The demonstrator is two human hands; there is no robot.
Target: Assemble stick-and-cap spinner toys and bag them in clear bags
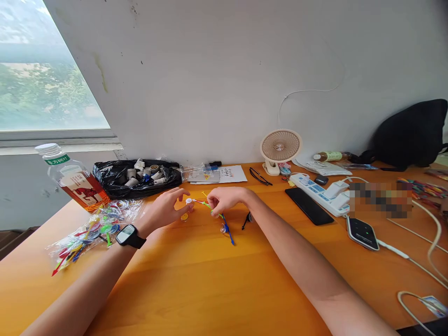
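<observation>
My left hand [167, 208], with a watch on the wrist, is curved, its thumb and a finger closed around a small white round piece [189, 201]. A thin red stick [199, 201] runs from that piece toward my right hand [226, 199]. The right fingers are pinched on a green plastic stick [206, 203]; their tips are partly hidden. Just below lies a blue arrow-tipped stick [228, 232] with a clear suction cup [223, 228]. A black stick [246, 220] is beside the right wrist. A yellow piece [184, 216] rests under the left fingertips.
Clear bags of colourful sticks [93, 228] lie left, by a large tea bottle [77, 179]. Behind are a black bag of grey fittings [138, 177], papers [233, 174], glasses [260, 176] and a fan [280, 147]. A black phone [308, 206] and power strip [317, 192] lie right.
</observation>
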